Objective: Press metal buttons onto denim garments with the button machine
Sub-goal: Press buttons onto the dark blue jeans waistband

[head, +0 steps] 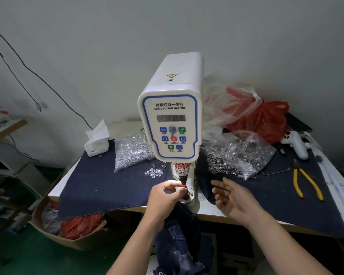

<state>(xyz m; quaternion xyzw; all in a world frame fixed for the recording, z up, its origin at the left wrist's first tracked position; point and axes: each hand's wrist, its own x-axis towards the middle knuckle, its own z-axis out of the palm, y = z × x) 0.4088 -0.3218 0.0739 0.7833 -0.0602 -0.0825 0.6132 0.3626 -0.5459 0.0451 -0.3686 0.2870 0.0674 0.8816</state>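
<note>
A white servo button machine (170, 108) stands at the centre of the worktop (213, 212), its control panel facing the camera and its dark press head (182, 176) hanging low at about 6 o'clock of the panel. The left hand (165, 192) reaches up to the lower die just under that head, fingers curled and pinching something small there; what it is cannot be made out. The right hand (233, 197) hovers at 3 o'clock of the die, palm up, fingers relaxed and spread, holding nothing. A denim garment (177, 235) hangs from the machine's base down over the worktop's front edge, toward 6 o'clock, with white stitching showing.

A dark blue cloth (99, 185) covers the worktop. At 10 o'clock of the press head lies a clear bag of silver button parts (132, 150), with a few loose pieces (154, 172) just beside it. At 2 o'clock sits another bag of small metal rings (236, 157), and behind it crumpled clear and red plastic bags (254, 116). Yellow-handled pliers (306, 181) lie at 3 o'clock, well apart from the hands. A tissue box (96, 143) stands at 10 o'clock, farther back.
</note>
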